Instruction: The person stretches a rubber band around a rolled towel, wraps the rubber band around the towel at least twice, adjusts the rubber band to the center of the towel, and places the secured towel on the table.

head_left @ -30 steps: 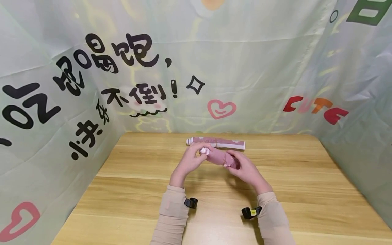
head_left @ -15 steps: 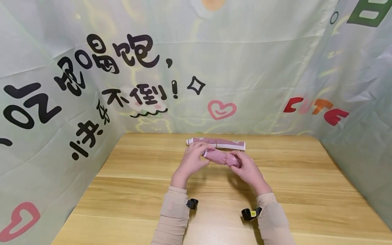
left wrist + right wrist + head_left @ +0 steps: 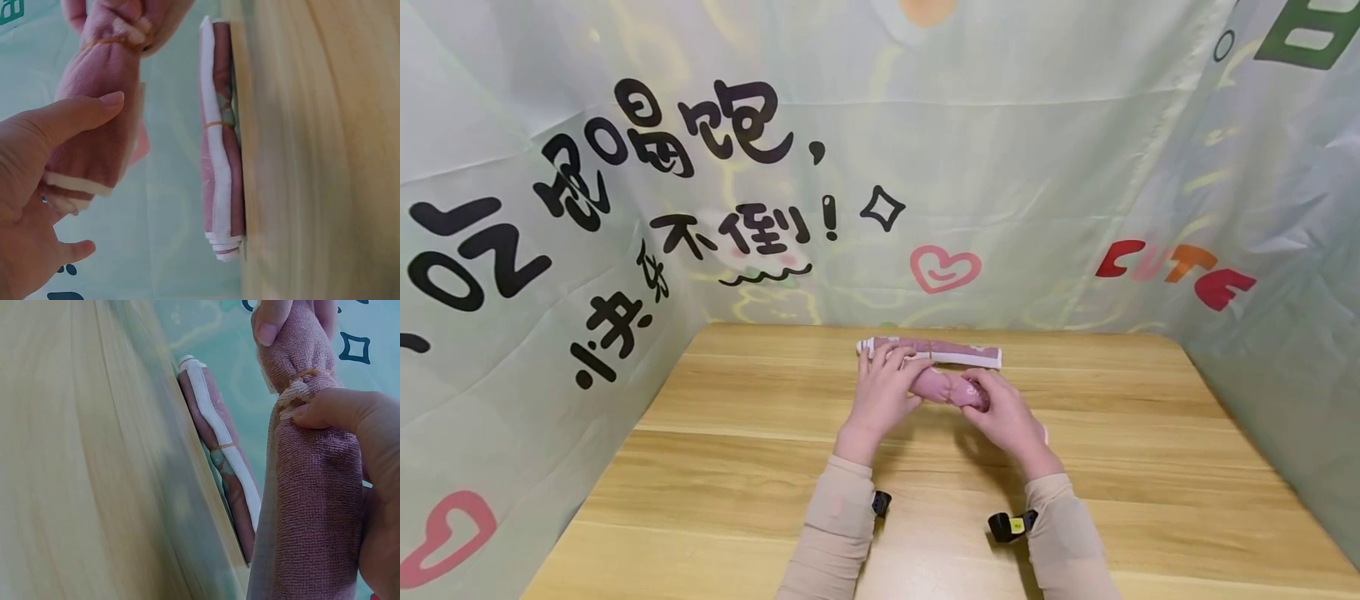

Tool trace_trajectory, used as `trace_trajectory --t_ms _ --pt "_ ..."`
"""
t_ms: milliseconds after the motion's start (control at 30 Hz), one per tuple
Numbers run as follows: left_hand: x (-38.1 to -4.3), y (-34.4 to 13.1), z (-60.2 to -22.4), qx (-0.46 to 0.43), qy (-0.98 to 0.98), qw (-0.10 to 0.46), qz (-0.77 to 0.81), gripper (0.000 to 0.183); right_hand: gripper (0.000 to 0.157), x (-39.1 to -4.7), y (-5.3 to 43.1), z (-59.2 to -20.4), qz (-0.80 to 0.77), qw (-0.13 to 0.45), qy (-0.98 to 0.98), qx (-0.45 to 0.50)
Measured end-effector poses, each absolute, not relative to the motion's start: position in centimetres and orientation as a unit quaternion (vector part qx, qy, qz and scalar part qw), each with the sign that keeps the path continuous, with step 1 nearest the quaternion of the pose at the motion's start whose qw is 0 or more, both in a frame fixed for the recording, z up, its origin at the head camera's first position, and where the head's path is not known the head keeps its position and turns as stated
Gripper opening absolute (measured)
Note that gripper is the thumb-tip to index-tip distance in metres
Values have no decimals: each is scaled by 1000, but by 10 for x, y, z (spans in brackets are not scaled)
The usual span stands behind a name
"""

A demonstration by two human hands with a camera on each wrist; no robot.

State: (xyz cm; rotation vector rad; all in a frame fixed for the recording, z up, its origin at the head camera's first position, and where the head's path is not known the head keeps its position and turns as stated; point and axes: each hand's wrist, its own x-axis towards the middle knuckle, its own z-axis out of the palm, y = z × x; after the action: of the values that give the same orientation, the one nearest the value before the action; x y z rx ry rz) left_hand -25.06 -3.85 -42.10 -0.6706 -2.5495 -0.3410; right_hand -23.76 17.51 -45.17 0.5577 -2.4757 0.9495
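Both hands hold a rolled pink towel (image 3: 934,385) above the table. A thin rubber band (image 3: 307,374) cinches it at the middle. My left hand (image 3: 882,393) is on its left part, the thumb lying across the cloth in the left wrist view and the other fingers partly hidden behind. My right hand (image 3: 1006,414) grips the right part, thumb pressed beside the band in the right wrist view. Behind them lies a second rolled towel (image 3: 964,353), pink with a white border and also banded, resting on the table apart from the held one.
The wooden table (image 3: 737,500) meets a pale printed curtain (image 3: 1030,192) at the back and both sides. Black wrist cameras (image 3: 1013,527) sit at both cuffs.
My left hand has slid right along the held towel and now covers its white-edged left end, with its fingers more spread. The right hand stays nearly in place; the back towel has not moved.
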Motion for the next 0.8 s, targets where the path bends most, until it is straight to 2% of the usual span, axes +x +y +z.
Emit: trace_trajectory --t_ms 167,500,667,800 --pt "-253 -38 -425 -239 -925 267 -127 56 40 -237 172 -452 341 215 -892 202" --pt "-259 -44 -429 -257 -889 340 -169 40 47 -232 165 -446 376 209 -873 231" --pt "-262 -47 -430 -273 -875 357 -180 36 33 -229 160 -440 429 189 -852 235" --pt "-262 -47 -430 -290 -865 362 -191 35 27 -227 155 -438 442 203 -845 223"
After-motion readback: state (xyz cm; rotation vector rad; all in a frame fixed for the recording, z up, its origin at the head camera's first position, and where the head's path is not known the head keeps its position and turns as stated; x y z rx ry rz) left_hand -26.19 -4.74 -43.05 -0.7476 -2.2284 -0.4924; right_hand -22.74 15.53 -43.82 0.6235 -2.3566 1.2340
